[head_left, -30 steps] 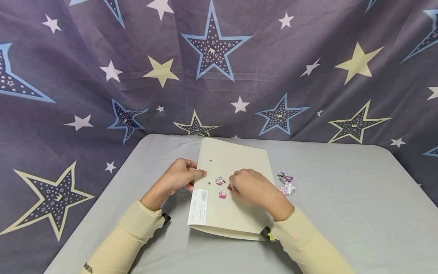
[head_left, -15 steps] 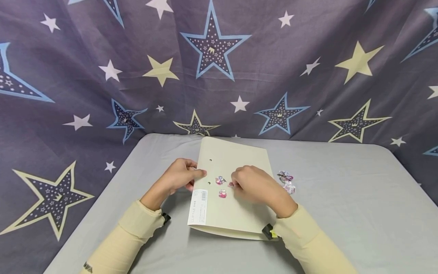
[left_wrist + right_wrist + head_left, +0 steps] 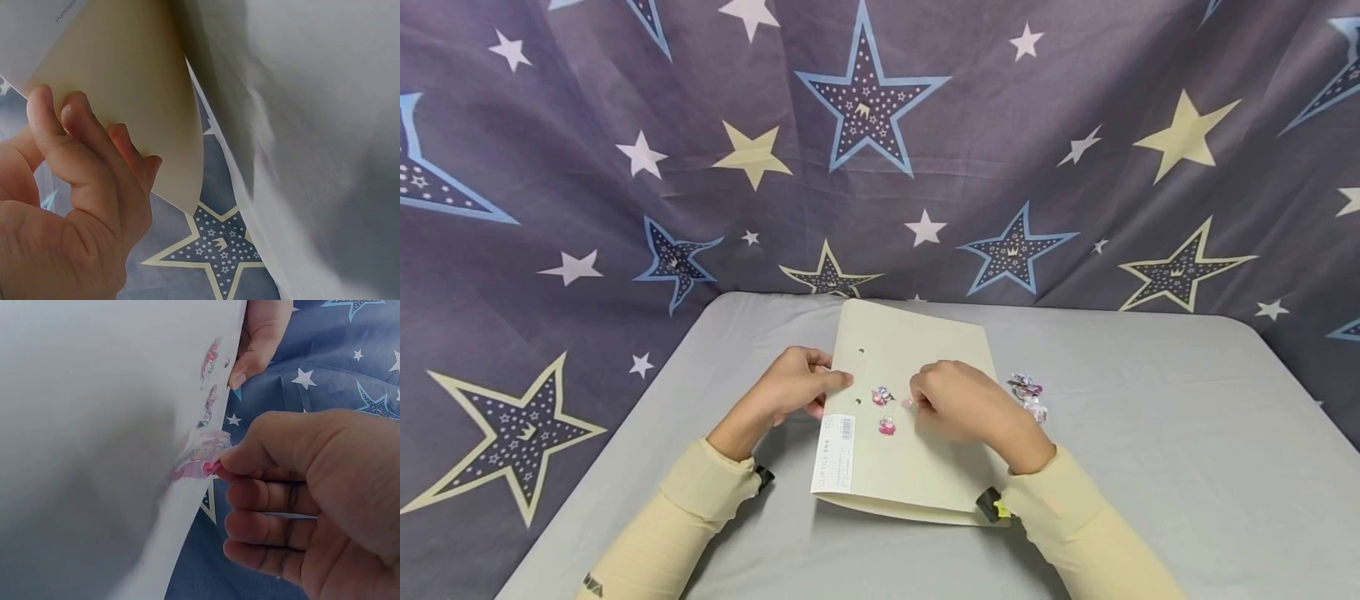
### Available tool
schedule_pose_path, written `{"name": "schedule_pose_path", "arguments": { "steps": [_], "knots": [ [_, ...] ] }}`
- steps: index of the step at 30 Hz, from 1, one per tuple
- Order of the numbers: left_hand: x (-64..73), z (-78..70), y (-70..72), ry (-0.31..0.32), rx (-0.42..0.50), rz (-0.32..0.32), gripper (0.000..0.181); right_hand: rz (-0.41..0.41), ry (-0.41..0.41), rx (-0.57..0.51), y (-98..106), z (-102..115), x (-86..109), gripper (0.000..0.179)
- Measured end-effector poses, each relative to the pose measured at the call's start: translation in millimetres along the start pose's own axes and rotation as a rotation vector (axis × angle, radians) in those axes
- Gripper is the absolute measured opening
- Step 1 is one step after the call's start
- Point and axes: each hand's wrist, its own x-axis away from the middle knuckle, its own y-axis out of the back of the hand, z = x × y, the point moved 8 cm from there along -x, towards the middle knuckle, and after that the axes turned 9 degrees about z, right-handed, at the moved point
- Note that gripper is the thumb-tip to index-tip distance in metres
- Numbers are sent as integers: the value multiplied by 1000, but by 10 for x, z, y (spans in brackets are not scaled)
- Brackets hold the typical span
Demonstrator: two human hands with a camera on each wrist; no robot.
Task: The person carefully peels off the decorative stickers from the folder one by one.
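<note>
A cream clip file point(image 3: 925, 342) lies on the bed-like grey surface, its lower opening slightly gaping. My left hand point(image 3: 792, 387) grips its left edge, thumb on the cover and fingers underneath; the left wrist view shows those fingers point(image 3: 106, 162) against the file's underside. Over the middle of the cover, my right hand point(image 3: 962, 404) pinches a shiny pink sticker point(image 3: 203, 453) between thumb and fingertip. Part of that sticker seems to touch the cover. Two other pink stickers, an upper one point(image 3: 882, 395) and a lower one point(image 3: 887, 426), lie flat to its left.
More shiny pink and clear stickers point(image 3: 1024, 386) lie on the grey cloth point(image 3: 1150, 433) right of the file, partly behind my right hand. A white label point(image 3: 834, 454) sits at the file's lower left. A dark star-patterned curtain point(image 3: 970, 175) hangs behind.
My right hand has shifted slightly right and away from me, showing more of the pinched sticker at its fingertips. The left hand and the file look unchanged.
</note>
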Motion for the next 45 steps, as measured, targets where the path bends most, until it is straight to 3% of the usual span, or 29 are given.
{"name": "schedule_pose_path", "arguments": {
  "steps": [17,36,45],
  "knots": [
    [-11,16,-2,-7,3,7,36,-38,-78,-112,250,-266,159,31],
    [-8,10,2,-2,-8,-1,34,-31,-266,-253,394,-943,496,14],
    [-12,22,5,-2,-11,0,34,-58,-374,-237,423,-1279,720,12]
  ]
}}
